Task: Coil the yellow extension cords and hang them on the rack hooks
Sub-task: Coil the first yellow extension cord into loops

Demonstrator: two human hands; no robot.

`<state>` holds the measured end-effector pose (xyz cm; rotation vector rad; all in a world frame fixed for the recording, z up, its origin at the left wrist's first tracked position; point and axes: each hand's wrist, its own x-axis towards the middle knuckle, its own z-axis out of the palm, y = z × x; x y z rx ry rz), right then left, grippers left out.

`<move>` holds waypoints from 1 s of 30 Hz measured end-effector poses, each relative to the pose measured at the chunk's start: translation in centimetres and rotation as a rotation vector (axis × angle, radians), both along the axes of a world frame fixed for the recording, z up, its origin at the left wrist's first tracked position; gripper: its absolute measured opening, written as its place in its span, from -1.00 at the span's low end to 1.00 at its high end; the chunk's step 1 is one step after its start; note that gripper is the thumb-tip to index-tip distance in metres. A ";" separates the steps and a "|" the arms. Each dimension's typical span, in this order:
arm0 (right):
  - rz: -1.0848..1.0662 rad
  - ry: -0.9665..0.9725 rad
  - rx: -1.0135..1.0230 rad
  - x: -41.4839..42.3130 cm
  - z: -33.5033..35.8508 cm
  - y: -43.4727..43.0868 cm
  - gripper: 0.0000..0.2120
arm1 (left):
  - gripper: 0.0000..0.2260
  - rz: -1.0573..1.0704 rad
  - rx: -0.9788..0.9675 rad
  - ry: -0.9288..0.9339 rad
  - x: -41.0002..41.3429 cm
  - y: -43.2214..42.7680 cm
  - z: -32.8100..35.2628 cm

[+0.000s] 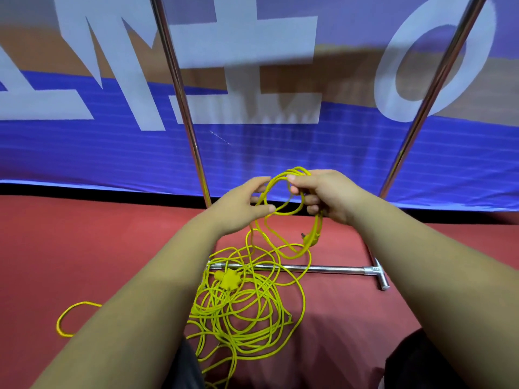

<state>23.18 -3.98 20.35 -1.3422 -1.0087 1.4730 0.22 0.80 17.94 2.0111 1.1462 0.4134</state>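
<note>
The extension cord [238, 318] heaps on the floor [98, 234], draped over the rack's base bar [323, 269] — the uprights [193, 153] rise behind it, before the banner [280, 153].

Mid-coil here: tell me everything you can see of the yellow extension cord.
The yellow extension cord is thin, matte and flexible. A few small loops are gripped in the right hand; the left hand holds a strand beside them. A plug dangles from the held loops. The rest lies tangled on the red floor, crossing the rack's chrome base bar, with a star-shaped socket block among it. One cord or several: cannot tell.
</note>
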 end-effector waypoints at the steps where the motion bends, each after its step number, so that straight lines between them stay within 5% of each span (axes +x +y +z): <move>1: 0.008 -0.002 -0.004 -0.2 0.0 0.0 -0.85 | -0.50 0.037 0.041 -0.033 0.4 -0.1 -0.1; 5: 0.032 -0.012 -0.043 -0.5 -0.3 -0.1 -0.85 | -0.89 0.107 0.200 0.108 -0.3 0.4 -0.6; 10: -0.091 -0.073 -0.116 0.4 -1.1 0.4 -0.83 | -0.79 0.062 0.356 0.300 -2.6 1.4 -0.1; 20: -0.350 0.064 -0.104 2.1 -0.8 1.1 -0.84 | -0.59 -0.238 0.333 0.608 -2.6 0.7 0.8; 26: -0.174 0.012 -0.183 0.7 -0.8 0.5 -0.86 | -0.66 -0.294 0.167 0.188 0.2 -1.0 1.7; 30: 0.166 -0.091 -0.264 -1.0 -0.9 -0.6 -0.80 | -0.77 -0.064 0.078 -0.143 1.1 -1.2 1.8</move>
